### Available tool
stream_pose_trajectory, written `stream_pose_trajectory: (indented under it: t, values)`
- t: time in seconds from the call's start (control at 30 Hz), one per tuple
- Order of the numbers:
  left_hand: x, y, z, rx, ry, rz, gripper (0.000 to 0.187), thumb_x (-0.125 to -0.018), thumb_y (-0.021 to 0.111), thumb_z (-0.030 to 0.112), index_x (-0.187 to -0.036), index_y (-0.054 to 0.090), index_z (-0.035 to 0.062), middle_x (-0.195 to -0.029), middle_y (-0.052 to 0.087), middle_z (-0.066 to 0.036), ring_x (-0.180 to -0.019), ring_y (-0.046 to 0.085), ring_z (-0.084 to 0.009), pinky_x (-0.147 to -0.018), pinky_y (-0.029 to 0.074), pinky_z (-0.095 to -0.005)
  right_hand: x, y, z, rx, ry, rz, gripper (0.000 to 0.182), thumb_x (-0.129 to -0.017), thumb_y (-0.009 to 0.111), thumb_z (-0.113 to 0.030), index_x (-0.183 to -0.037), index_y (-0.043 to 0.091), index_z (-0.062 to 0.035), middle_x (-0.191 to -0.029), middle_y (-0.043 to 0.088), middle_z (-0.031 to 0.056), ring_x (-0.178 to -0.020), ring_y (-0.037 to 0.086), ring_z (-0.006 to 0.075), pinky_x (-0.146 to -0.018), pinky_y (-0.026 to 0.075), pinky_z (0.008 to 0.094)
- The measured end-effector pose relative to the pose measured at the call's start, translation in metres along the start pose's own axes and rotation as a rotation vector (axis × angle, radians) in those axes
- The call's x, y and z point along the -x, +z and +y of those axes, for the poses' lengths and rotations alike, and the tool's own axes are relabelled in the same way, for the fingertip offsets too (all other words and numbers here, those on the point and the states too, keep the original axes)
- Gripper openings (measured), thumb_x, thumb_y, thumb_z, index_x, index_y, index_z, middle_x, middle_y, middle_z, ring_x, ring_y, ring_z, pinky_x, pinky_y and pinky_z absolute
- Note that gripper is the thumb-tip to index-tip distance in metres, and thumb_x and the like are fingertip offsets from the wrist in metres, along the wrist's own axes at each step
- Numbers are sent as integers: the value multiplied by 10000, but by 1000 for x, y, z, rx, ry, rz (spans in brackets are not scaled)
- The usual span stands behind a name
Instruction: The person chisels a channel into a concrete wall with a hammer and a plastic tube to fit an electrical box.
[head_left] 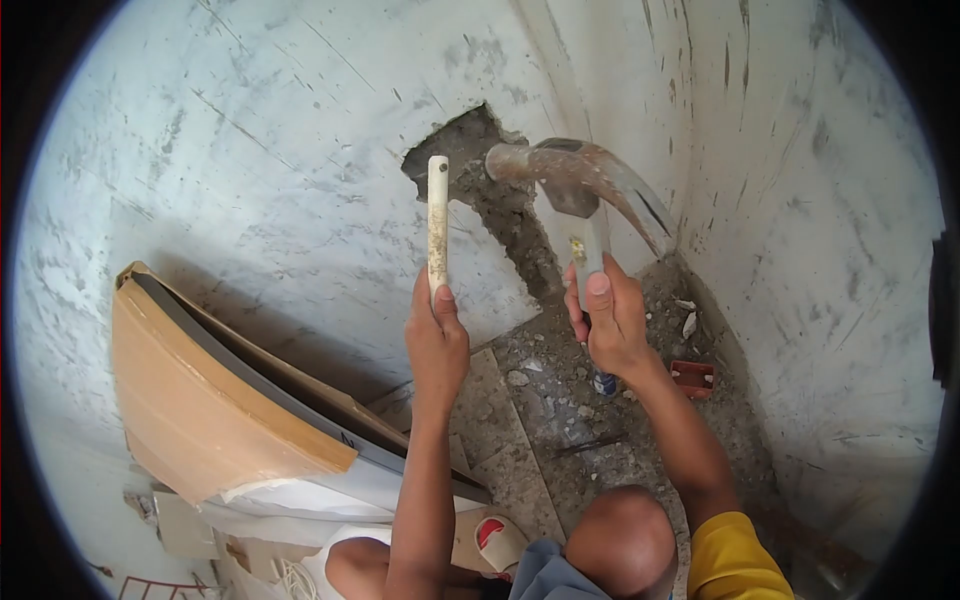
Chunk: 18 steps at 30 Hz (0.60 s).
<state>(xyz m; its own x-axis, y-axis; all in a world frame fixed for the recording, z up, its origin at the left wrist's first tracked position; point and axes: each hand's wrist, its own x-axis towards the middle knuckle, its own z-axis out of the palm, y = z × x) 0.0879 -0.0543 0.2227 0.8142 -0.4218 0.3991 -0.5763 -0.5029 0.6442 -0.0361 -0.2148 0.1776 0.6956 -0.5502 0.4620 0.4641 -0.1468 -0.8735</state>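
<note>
My left hand [437, 340] is closed around a white, dirt-stained stick [438, 225] with a small hole near its top end. The stick points upward in front of the wall, and its lower end is hidden in my fist. A claw hammer [575, 180] is gripped by its pale handle in my right hand [612, 315]. Its striking face points left toward the stick, apart from it, and the claw curves down to the right. Behind both tools, a rough hole [470, 130] is broken into the wall, with a chiselled groove [522, 240] running down from it.
Rubble [550, 395] covers the floor in the corner, with a small reddish-brown box [692, 378] on the right. A large panel edged with cardboard [220, 390] leans by the left wall. My knee [625, 540] and a sandal [500, 542] show below.
</note>
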Motion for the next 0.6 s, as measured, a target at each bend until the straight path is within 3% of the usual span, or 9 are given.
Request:
stream_pose_trajectory:
  t: [0.03,0.23,0.3,0.43,0.5,0.53,0.6]
  values:
    - [-1,3,-7,18,65,64,380,-1051,440,260,-1321,534,9,-733,511,-53,-661,489,-151,-623,426,-312,0,-1,2,4,-3,2,584,-1043,344,-512,-1058,552,34,-577,499,20,-472,489,100,-440,369,265]
    - [-8,5,-17,13,88,90,351,-1049,441,232,-1295,542,3,-749,534,-72,-677,509,-164,-647,441,-325,-10,8,-8,153,-210,6,616,-1029,323,-545,-1036,541,31,-640,522,31,-466,475,94,-419,364,257]
    - [-7,7,-12,16,72,98,340,-1048,437,219,-1286,544,1,-749,532,-74,-679,510,-168,-652,442,-325,-14,22,-20,16,-330,148,590,-1028,337,-532,-976,540,19,-620,532,34,-476,490,104,-414,366,269]
    - [-5,8,-5,24,66,126,303,-1041,427,179,-1249,551,-4,-744,531,-80,-675,508,-175,-655,437,-329,-40,51,6,-95,-421,214,548,-1036,347,-506,-930,521,2,-605,536,31,-486,500,113,-418,371,275]
    - [-9,8,-7,12,42,96,293,-1037,430,168,-1238,553,-7,-745,532,-86,-674,508,-176,-651,435,-332,-60,51,21,448,-115,19,459,-1049,406,-372,-894,497,49,-584,515,184,-531,565,317,-523,424,388]
    - [-10,7,-6,-5,30,71,283,-1032,433,156,-1226,555,-10,-746,532,-91,-673,507,-177,-647,432,-335,-56,45,18,449,-110,29,459,-1049,406,-372,-894,497,49,-584,515,184,-531,565,317,-523,424,388]
    - [-7,5,1,37,38,83,276,-1028,437,146,-1219,557,-13,-742,533,-93,-667,504,-177,-640,431,-337,-62,31,8,325,-50,69,445,-1041,430,-354,-897,485,64,-601,529,230,-553,573,406,-528,432,428]
